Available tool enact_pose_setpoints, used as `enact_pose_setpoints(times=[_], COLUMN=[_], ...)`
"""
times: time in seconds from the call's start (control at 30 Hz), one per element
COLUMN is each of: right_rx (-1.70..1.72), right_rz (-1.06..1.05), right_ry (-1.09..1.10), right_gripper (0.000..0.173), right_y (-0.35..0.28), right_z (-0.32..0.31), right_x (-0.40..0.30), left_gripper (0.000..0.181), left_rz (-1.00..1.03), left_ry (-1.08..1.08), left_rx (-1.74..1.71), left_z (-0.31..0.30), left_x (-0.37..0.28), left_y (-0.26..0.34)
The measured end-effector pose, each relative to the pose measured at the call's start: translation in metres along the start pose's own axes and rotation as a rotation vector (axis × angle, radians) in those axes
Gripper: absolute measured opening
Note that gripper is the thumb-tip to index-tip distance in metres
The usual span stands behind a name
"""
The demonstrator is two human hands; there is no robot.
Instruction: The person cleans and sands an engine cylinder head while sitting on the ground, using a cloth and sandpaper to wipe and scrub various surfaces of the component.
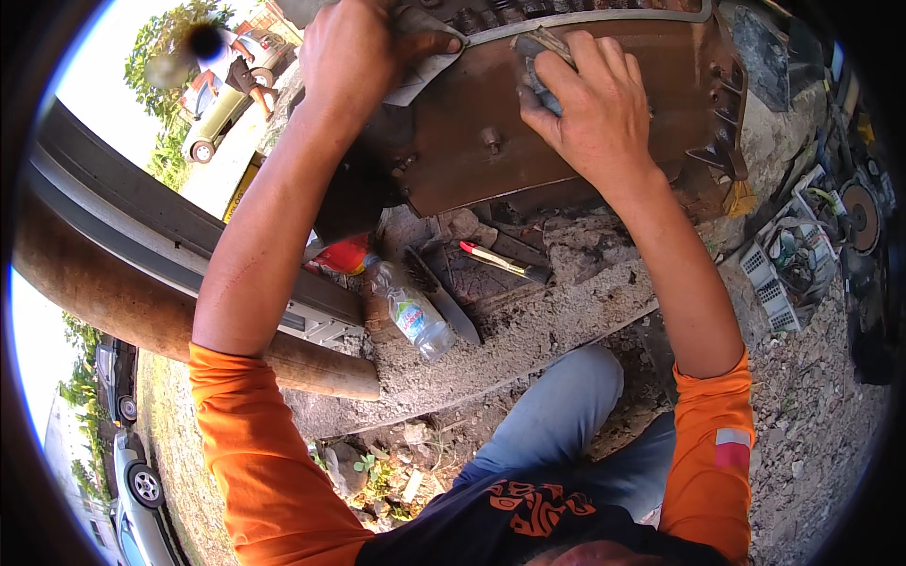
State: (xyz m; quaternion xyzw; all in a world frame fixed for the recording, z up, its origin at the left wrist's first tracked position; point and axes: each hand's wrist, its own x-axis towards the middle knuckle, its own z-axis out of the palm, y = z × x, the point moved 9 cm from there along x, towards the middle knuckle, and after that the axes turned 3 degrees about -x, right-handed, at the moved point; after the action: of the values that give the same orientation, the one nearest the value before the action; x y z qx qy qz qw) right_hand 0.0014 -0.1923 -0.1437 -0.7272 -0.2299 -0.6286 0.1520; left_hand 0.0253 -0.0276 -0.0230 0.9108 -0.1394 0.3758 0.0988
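At the top, my left hand [354, 60] grips a grey sheet [423, 79], its thumb lying across it; its fingertips are partly cut off by the picture's edge. My right hand [598, 106] pinches a crumpled grey rag-like piece [543, 88] against a brown metal engine part [453, 148]. A pale flat strip, perhaps a gasket [587, 20], runs along that part's upper edge. Below the part lie a paintbrush [506, 262] with a red-tipped handle, a dark blade-like tool [453, 311] and a clear plastic bottle [414, 318] bearing a label.
A metal beam [141, 212] and a rusty pipe [283, 361] cross on the left. To the right, a white plastic basket [771, 290] holds odds and ends beside a round disc [860, 212]. Rubble covers the ground. A person [241, 74] walks near parked cars in the background.
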Motion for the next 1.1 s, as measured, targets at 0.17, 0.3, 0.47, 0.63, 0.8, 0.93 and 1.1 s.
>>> enact_pose_setpoints(times=[0.17, 0.3, 0.47, 0.63, 0.8, 0.93, 1.1], right_rx=[0.009, -0.013, 0.014, 0.010, 0.000, -0.011, 0.005], right_rz=[0.006, 0.002, 0.017, 0.030, 0.041, 0.039, 0.039], right_ry=[0.009, 0.009, 0.018, -0.013, 0.005, -0.025, -0.028], right_gripper=[0.038, 0.039, 0.042, 0.040, 0.038, 0.036, 0.036], right_y=[-0.003, 0.003, -0.002, 0.003, -0.002, 0.001, -0.004], right_z=[-0.001, -0.003, 0.001, -0.002, -0.004, -0.005, -0.001], right_x=[0.001, -0.001, -0.001, -0.001, 0.001, 0.000, 0.002], left_gripper=[0.056, 0.058, 0.054, 0.057, 0.058, 0.059, 0.054], left_rz=[0.332, 0.072, 0.189, 0.053, 0.087, 0.029, 0.110], left_ry=[0.162, -0.055, 0.028, -0.032, 0.031, 0.000, 0.049], left_rx=[0.192, 0.051, 0.175, 0.155, 0.162, 0.185, 0.119], left_z=[0.013, 0.013, 0.021, 0.010, -0.002, 0.006, -0.002], left_x=[0.000, -0.002, 0.013, -0.005, -0.003, -0.012, -0.012], left_y=[0.013, -0.024, 0.023, -0.025, -0.026, -0.034, -0.036])
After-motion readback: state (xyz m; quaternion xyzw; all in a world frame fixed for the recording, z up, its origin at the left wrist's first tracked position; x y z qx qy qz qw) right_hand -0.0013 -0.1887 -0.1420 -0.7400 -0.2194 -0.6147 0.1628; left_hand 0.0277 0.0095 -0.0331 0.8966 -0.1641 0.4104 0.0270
